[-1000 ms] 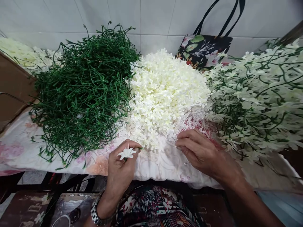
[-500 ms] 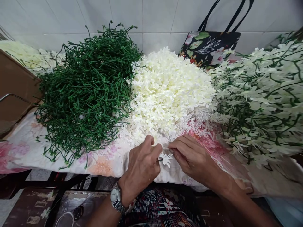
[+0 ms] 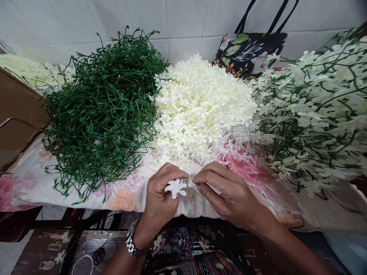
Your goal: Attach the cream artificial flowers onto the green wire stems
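Note:
My left hand [image 3: 163, 193], with a metal watch [image 3: 132, 238] at the wrist, is closed around an artificial flower stem that is mostly hidden in the fingers. One white artificial flower [image 3: 175, 188] on it faces up beside the thumb. My right hand [image 3: 226, 191] pinches a small white blossom [image 3: 191, 184] against the left fingertips. Just beyond both hands lies a heap of loose white blossoms [image 3: 200, 107], with thin white stamens [image 3: 237, 139] at its right front edge. Left of it rises a pile of green plastic stems [image 3: 100, 103].
Assembled white flowers on green stems [image 3: 321, 114] are heaped at the right. A floral bag [image 3: 255, 53] leans by the tiled wall [image 3: 186, 19]. A cardboard box [image 3: 20, 114] stands at the left edge. Flowered cloth [image 3: 129, 202] covers the work surface.
My left hand has turned and shifted slightly left, bringing the white flower up beside its thumb. My right hand has moved left, its fingertips now meeting the left ones at the small blossom.

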Motion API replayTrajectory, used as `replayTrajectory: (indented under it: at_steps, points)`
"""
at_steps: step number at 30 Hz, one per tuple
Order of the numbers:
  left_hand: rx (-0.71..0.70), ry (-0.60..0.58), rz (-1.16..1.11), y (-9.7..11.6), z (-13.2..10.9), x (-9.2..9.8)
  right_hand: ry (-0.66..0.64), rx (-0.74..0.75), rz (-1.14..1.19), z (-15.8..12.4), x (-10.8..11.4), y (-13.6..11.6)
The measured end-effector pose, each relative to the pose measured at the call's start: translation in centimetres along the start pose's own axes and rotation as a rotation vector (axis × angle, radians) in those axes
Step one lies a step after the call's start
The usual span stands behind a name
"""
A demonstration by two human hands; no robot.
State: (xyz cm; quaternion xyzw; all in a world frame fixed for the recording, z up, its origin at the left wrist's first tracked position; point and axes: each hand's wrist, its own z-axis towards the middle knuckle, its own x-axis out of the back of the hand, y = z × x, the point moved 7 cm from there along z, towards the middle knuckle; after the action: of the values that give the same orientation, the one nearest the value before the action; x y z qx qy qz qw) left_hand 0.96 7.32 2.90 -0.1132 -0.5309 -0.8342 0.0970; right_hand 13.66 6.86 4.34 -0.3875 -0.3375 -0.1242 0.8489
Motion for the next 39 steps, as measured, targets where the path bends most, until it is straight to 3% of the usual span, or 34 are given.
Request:
replayTrajectory:
  at_steps: [7, 12, 16, 20, 25, 34, 39]
  points:
    - [0.075, 0.014, -0.036, -0.1, -0.2, -0.1, 0.043, -0.02, 0.076, -0.2, -0.5, -0.4]
    - [0.261, 0.093, -0.091, -1.3, -1.0, 0.0, 0.084, -0.052, 0.097, -0.5, -0.9, -0.4]
    - [0.357, 0.047, -0.201, -2.6, -2.2, -0.4, 0.129, -0.049, 0.088, -0.7, -1.0, -0.6]
    - [0.335, 0.037, -0.245, -2.7, -2.7, -0.3, 0.134, -0.045, 0.06, -0.8, -1.1, -0.8]
    - [0.308, 0.139, -0.181, -2.1, -2.7, 0.0, 0.16, -0.055, -0.011, -1.1, -1.3, -0.9]
    - [0.554, 0.155, -0.552, -5.2, -4.6, -1.3, 0.201, -0.101, 0.075, -1.3, -1.4, -0.8]
    - [0.53, 0.095, -0.458, -4.7, -4.5, -0.8, 0.187, -0.072, 0.09, -1.4, -1.3, -0.9]
